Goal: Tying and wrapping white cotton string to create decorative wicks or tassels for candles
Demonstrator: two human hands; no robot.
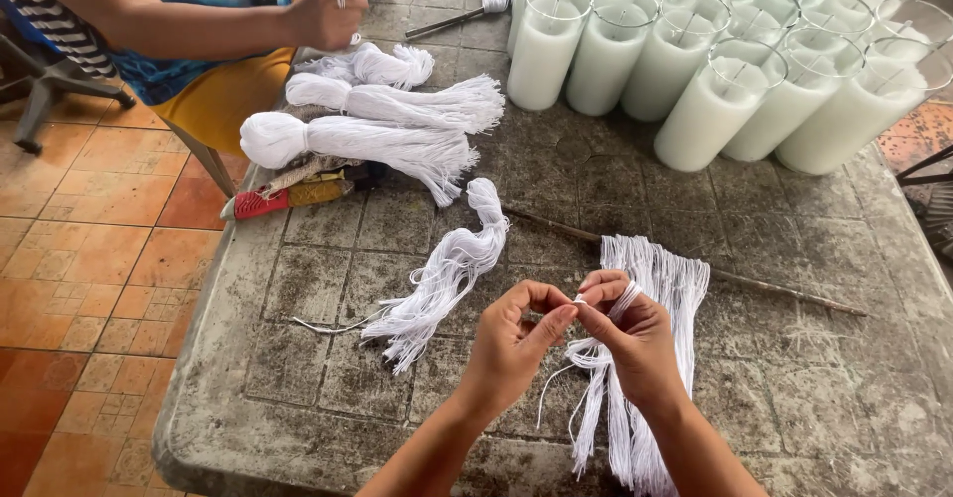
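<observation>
- White cotton strands fill the scene: the left hand and the right hand meet fingertip to fingertip low over the desk, both pinched closed on a thin white wick string held between them.
- A loop of that string runs over the right hand's fingers, and loose ends trail down below the wrists.
- Just behind the right hand lies a flat bundle of cut wicks, spread on the desk and passing under the wrist.
- Left of the hands rests a twisted skein of the same string.
- Farther off lie three tied white bundles, beside a red-handled tool.
- Glass candle jars filled with white wax crowd the far right corner.
- A co-worker's hand works at the far left edge.
</observation>
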